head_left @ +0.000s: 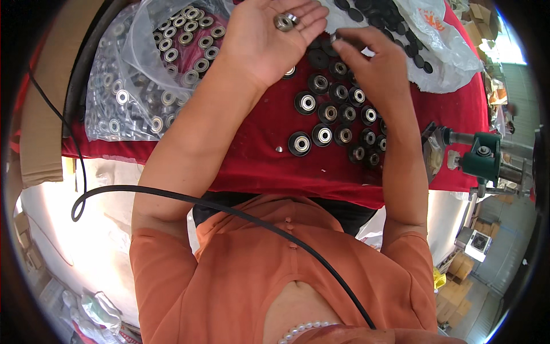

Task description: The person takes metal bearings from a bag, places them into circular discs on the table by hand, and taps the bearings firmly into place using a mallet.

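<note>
My left hand [258, 43] is turned palm up at the top, its fingers extended, with a few steel ball bearings [283, 23] resting on it. Just to the right, my right hand [378, 60] pinches what looks like a ball bearing [334, 38] between thumb and fingers, over black round discs [318, 58]. Below the hands, several black round pieces with bearings in their centres [299, 143] lie in loose rows on the red cloth [258, 166]. The right forearm partly hides those at the right.
A clear plastic bag [103, 117] full of bearings lies open at left. Black discs [412, 51] are spread on a white plastic bag [452, 71] at upper right. A green metal tool [481, 156] stands at the right edge. A black cable [240, 214] crosses in front of my body.
</note>
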`<state>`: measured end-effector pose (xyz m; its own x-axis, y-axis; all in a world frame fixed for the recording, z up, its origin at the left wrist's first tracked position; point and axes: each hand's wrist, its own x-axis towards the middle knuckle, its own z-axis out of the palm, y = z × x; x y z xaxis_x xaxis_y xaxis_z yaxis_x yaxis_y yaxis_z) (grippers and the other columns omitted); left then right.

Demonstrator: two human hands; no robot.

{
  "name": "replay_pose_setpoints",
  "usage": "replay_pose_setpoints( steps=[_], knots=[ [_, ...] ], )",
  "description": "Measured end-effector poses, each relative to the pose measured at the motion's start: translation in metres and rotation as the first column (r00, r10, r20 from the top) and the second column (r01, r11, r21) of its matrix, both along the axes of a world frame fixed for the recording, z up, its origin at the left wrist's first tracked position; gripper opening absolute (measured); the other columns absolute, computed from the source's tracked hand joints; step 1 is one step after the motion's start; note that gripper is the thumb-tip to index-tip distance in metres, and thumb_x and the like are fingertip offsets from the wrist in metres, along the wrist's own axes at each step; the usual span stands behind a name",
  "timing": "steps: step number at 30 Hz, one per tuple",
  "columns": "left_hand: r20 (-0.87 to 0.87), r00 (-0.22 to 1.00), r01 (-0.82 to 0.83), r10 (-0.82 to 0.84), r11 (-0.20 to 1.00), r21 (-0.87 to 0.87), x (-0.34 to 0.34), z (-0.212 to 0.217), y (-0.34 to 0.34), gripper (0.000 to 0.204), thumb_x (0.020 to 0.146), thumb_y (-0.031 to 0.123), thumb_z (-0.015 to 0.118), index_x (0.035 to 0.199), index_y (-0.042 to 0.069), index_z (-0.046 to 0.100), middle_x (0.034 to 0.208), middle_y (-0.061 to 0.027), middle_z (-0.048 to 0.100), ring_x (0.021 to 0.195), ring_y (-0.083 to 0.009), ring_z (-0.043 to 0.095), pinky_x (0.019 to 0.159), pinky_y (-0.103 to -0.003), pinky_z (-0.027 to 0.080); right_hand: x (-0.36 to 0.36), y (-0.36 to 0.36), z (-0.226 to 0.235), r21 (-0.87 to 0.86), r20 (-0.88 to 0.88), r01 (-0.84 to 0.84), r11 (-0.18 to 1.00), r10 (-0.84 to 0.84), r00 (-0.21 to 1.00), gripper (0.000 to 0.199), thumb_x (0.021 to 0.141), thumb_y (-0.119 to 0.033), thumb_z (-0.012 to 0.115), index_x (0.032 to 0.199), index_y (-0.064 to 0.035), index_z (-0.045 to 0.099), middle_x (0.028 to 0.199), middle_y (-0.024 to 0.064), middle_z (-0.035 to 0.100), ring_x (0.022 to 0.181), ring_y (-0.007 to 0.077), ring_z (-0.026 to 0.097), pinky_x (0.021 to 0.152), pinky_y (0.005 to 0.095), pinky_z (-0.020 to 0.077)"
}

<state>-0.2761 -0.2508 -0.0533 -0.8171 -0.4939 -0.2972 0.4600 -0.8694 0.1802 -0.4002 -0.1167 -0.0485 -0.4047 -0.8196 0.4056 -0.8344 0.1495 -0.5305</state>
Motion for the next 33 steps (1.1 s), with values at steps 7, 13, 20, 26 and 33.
replay_pose_setpoints(
  steps=[7,13,20,26,33],
  knots=[
    [-0.054,0.998,-0.022,0.018,0.998,-0.063,0.002,-0.010,-0.004,0.054,0.102,0.039,0.047,0.118,-0.014,0.048,0.117,-0.0239,0.053,0.118,-0.0365,0.050,0.108,-0.046,0.040,0.012,0.000,-0.028,0.120,-0.389,-0.049,0.992,0.093,0.916,0.017,0.077,-0.022,0.077,0.092,-0.0149,0.074,0.088,0.0017,0.066,0.089,0.0229,0.061,0.084,0.0421,0.0376],
    [-0.021,1.000,-0.023,0.023,1.000,-0.003,0.002,0.000,-0.002,0.057,0.103,0.039,0.047,0.120,-0.015,0.046,0.119,-0.0249,0.052,0.119,-0.0374,0.050,0.109,-0.046,0.039,0.009,0.003,-0.031,0.103,-0.413,0.016,0.995,0.028,0.910,0.016,0.077,-0.023,0.077,0.091,-0.0142,0.075,0.086,0.0019,0.066,0.089,0.0234,0.061,0.085,0.0429,0.0368],
    [-0.103,0.995,0.002,-0.011,0.996,-0.088,0.004,-0.006,-0.001,0.057,0.103,0.039,0.046,0.120,-0.015,0.046,0.120,-0.0256,0.052,0.120,-0.0378,0.049,0.110,-0.046,0.039,0.012,0.005,-0.026,0.120,-0.430,0.017,0.993,0.037,0.902,0.019,0.078,-0.024,0.077,0.094,-0.0130,0.075,0.089,0.0030,0.066,0.091,0.0240,0.061,0.085,0.0440,0.0366],
    [-0.048,0.999,0.001,-0.003,0.999,-0.053,0.004,0.001,0.002,0.056,0.103,0.039,0.045,0.118,-0.015,0.047,0.119,-0.0264,0.053,0.120,-0.0381,0.050,0.110,-0.046,0.039,0.042,0.038,-0.009,0.154,-0.438,-0.031,0.988,0.096,0.894,0.030,0.079,-0.026,0.075,0.104,-0.0110,0.072,0.099,0.0031,0.064,0.096,0.0242,0.058,0.089,0.0440,0.0364],
    [-0.105,0.994,0.029,-0.036,0.997,-0.069,0.004,-0.011,-0.001,0.056,0.103,0.039,0.044,0.116,-0.015,0.048,0.117,-0.0264,0.054,0.119,-0.0383,0.051,0.109,-0.046,0.040,0.064,0.047,-0.009,0.238,-0.554,0.044,0.970,0.098,0.827,0.035,0.079,-0.024,0.074,0.107,-0.0041,0.069,0.109,0.0036,0.062,0.106,0.0229,0.054,0.094,0.0438,0.0347]
  ],
)
